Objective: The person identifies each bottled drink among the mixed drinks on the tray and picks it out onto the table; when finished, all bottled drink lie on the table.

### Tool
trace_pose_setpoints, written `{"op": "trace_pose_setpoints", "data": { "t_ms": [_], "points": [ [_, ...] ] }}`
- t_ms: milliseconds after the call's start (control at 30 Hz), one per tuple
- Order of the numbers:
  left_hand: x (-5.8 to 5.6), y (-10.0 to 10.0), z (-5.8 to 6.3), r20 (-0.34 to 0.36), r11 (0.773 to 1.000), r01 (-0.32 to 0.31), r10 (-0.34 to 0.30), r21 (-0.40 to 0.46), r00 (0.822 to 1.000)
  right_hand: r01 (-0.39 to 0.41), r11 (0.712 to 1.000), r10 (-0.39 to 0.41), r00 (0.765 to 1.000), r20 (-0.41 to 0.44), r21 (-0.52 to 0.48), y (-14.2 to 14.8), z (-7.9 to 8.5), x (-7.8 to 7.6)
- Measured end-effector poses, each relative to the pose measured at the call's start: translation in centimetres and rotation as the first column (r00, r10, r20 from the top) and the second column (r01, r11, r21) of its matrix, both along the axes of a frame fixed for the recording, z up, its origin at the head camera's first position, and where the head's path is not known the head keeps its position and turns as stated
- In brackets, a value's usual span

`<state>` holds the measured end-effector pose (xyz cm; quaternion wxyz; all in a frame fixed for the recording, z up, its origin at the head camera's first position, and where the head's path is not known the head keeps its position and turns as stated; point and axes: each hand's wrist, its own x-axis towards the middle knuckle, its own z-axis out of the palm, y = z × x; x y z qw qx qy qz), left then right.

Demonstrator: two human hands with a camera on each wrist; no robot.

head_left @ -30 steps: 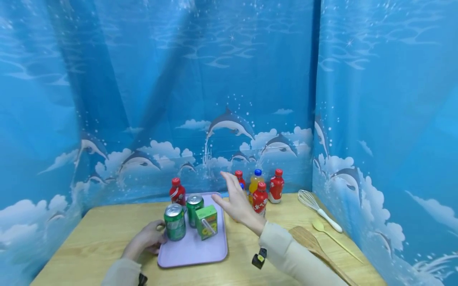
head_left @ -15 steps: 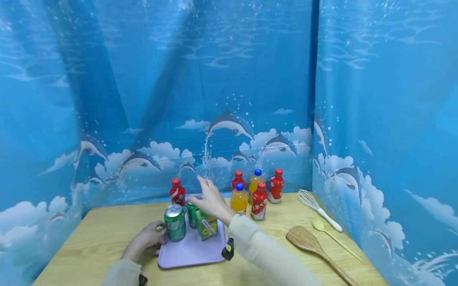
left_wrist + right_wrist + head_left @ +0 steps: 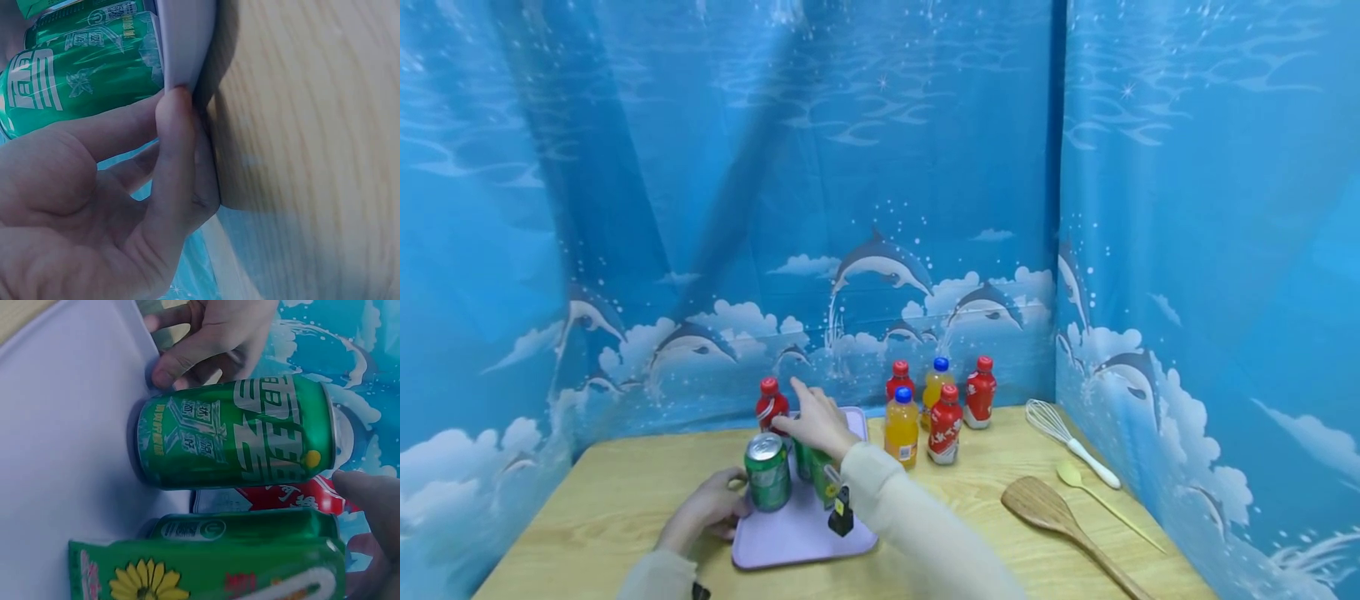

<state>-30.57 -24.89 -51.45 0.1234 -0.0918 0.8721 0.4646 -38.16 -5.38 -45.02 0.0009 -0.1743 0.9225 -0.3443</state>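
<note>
My left hand (image 3: pixel 706 504) pinches the left rim of a lilac tray (image 3: pixel 805 546); in the left wrist view the thumb presses against the tray's edge (image 3: pixel 184 44). Just beside those fingers a green soda can (image 3: pixel 767 477) stands upright on the tray. My right hand (image 3: pixel 818 425), fingers spread, hovers over the tray, partly covering a second green can (image 3: pixel 250 526) and a green juice carton (image 3: pixel 200 575) with a straw. A red-capped bottle (image 3: pixel 771 406) stands just beyond the right fingertips; whether it is on the tray cannot be told.
Right of the tray stand several bottles, among them an orange juice bottle (image 3: pixel 901 429) and a red bottle (image 3: pixel 945 427). Farther right lie a whisk (image 3: pixel 1071 442), a yellow spoon (image 3: pixel 1105 502) and a wooden spatula (image 3: pixel 1060 521). A blue dolphin curtain (image 3: pixel 880 167) encloses the table.
My right hand has moved left, from beside the bottles to over the cans and carton, uncovering the orange juice bottle. The left hand stays on the tray's rim.
</note>
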Motion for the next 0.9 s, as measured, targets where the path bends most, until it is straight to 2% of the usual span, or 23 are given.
{"op": "trace_pose_setpoints", "data": {
  "t_ms": [267,500,733,900],
  "points": [
    [0.2,0.1,0.1,-0.004,1.0,-0.019,0.019,0.01,1.0,0.025,0.995,-0.024,1.0,-0.013,0.093,-1.4,-0.4,-1.0],
    [0.1,0.1,0.0,-0.012,0.999,-0.021,0.021,0.025,1.0,0.083,0.974,-0.071,0.995,-0.064,0.212,-2.0,-0.2,-2.1],
    [0.0,0.0,0.0,-0.002,0.999,-0.027,0.027,0.02,1.0,0.065,0.967,-0.055,0.997,-0.048,0.245,-2.5,-0.1,-2.7],
    [-0.2,-0.1,0.0,0.018,0.999,-0.032,0.032,0.009,0.999,0.039,0.974,-0.039,0.999,-0.006,0.222,-2.8,-0.1,-3.0]
  ]
}}
